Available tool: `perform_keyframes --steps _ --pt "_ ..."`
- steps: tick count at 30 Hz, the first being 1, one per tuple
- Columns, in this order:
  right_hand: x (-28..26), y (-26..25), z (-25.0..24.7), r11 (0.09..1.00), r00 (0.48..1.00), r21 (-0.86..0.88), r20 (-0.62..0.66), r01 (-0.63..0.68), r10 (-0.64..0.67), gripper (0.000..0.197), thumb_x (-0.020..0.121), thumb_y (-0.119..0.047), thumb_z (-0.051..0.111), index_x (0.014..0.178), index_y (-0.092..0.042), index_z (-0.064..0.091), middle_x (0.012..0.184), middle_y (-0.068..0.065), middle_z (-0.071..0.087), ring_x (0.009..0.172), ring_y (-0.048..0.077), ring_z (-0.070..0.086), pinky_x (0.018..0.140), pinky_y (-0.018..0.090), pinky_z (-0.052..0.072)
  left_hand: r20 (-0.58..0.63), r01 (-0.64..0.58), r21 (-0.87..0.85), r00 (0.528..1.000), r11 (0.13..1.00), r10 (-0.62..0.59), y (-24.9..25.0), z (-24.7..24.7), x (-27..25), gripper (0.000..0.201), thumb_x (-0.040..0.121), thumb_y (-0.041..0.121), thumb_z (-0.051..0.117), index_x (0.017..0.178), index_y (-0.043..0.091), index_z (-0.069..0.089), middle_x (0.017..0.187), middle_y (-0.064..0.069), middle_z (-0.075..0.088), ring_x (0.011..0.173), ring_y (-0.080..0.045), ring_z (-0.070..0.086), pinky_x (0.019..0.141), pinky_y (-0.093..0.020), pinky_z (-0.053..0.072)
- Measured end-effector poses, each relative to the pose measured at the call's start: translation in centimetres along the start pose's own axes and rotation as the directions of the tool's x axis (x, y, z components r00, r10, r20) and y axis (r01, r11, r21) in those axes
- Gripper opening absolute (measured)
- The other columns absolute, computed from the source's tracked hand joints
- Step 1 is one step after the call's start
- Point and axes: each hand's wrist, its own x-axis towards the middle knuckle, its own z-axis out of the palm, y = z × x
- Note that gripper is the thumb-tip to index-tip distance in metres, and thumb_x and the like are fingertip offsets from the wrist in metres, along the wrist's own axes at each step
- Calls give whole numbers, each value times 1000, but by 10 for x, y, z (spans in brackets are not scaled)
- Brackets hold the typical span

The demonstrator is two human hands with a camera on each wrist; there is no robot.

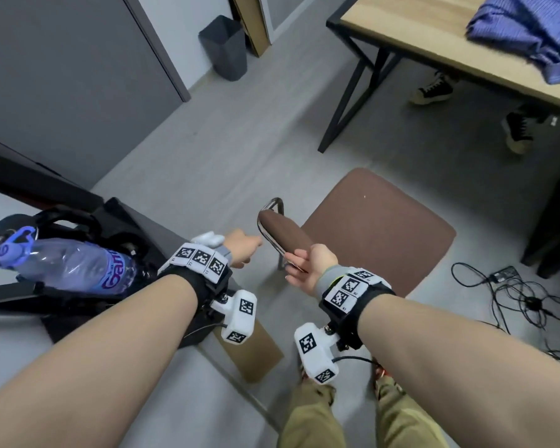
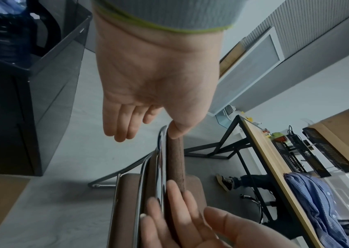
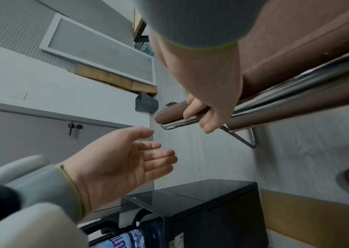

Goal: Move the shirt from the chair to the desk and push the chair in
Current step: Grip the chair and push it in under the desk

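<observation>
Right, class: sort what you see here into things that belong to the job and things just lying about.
Part of the job:
shirt, already on the desk
chair, with the right hand holding its backrest and the left hand open beside it

Lying about:
water bottle
bin
cables

- Light wooden desk on a black metal frame (image 1: pixel 411 30): a crumpled blue shirt (image 1: pixel 530 30) lies on top.
- Grey floor (image 1: pixel 227 150): brown padded chrome-framed chair (image 1: pixel 379 227), dark grey bin (image 1: pixel 223 48), tangled black cables (image 1: pixel 524 299).
</observation>
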Motion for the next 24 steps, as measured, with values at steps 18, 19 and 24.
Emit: perform_keyframes --steps 18,19,24 --pt "20 -20 -32 963 972 -265 -207 49 -107 47 89 -35 39 126 -15 60 100 -2 81 84 35 75 72 36 39 160 -13 -171 986 985 41 53 37 1 64 72 50 61 124 13 58 110 -2 62 105 -19 64 90 -38 55" --pt "21 -27 -37 960 970 -273 -210 65 -125 47 89 -34 40 125 -14 61 97 -2 81 84 35 75 70 35 39 165 -27 -164 985 986 54 60 39 0 61 72 49 62 122 14 59 113 -2 63 109 -19 64 92 -39 56" --pt "21 -65 -66 946 940 -282 -250 158 -231 40 90 -36 39 115 -15 62 71 -4 73 65 32 70 60 32 34 173 -108 -137 976 985 131 95 55 -8 27 88 39 62 105 18 61 108 -3 60 114 -21 64 97 -40 54"
